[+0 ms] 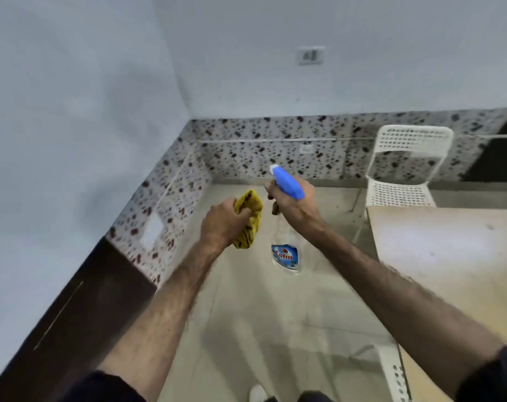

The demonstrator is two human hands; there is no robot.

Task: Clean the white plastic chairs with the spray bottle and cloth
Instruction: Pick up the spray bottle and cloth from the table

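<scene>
The left hand [221,224] grips a soft, limp cloth [250,219]; the right hand [292,206] holds the bottle [285,250] by its neck, probably light and near empty. The chair [403,166] stands well beyond the right hand, likely light and rigid.

The only writing I can make out is the word "Colin" in red letters on the blue label of the clear spray bottle [285,250], low on its body. Smaller print sits beneath that word on the same label, but it is too blurred to read.
</scene>
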